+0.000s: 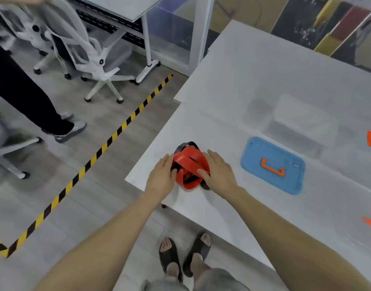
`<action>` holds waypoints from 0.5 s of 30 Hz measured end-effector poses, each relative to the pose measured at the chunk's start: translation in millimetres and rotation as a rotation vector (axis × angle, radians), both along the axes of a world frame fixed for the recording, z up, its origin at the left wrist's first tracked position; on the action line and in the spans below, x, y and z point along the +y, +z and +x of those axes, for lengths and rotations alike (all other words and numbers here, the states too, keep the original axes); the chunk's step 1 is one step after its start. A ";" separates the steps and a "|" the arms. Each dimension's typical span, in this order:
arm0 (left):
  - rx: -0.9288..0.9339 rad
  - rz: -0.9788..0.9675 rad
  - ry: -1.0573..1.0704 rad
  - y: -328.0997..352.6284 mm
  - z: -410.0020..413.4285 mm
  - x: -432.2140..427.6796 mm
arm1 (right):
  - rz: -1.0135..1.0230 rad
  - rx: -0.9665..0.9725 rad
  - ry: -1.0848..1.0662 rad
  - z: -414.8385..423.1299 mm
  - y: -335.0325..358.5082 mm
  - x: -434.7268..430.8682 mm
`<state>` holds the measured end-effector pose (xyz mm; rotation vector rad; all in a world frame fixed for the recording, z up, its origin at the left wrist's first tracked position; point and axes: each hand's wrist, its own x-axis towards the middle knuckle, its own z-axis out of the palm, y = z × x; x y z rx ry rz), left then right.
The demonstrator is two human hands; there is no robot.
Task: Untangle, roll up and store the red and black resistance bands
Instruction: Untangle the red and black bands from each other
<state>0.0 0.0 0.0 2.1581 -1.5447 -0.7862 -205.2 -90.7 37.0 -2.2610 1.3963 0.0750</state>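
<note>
on smooth white table (254,80), flat hands (162,175) flank looped rubbery bands (190,162).

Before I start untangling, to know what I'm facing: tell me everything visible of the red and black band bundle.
The band bundle is a tangled clump of flat, rubbery-looking red loops interlaced with black ones; one black loop arches out at its far side. It lies on the white table near its left edge. The left hand and right hand flank it, thumbs touching its sides.
</note>
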 end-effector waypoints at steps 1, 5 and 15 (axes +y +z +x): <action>0.047 0.007 0.005 -6.1 3.4 -5.6 | -0.016 -0.036 0.022 4.4 -5.2 -8.1; 0.131 0.062 0.032 -15.6 9.4 -20.7 | 0.034 -0.091 0.070 20.3 -16.8 -34.1; 0.130 0.064 0.083 -6.7 -6.7 -1.8 | 0.001 0.014 0.214 31.1 -33.1 -48.3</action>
